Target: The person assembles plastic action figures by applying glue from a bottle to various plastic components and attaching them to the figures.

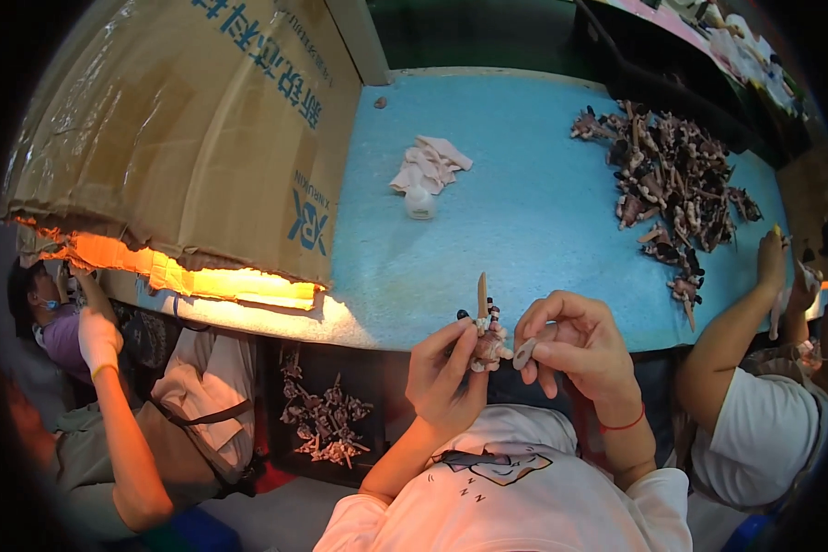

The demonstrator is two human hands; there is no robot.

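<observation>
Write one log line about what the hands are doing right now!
left hand: holds small figure | right hand: pinches grey piece | blue table: figure pile at right, white container by pale cloth

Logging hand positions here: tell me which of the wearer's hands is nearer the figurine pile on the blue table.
Right. The right hand is below and left of the pile in view; the left hand is farther left and lower.

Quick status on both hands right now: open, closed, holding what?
Left hand: closed, holding a small figurine in its fingertips.
Right hand: closed, pinching a small flat grey piece.
</observation>
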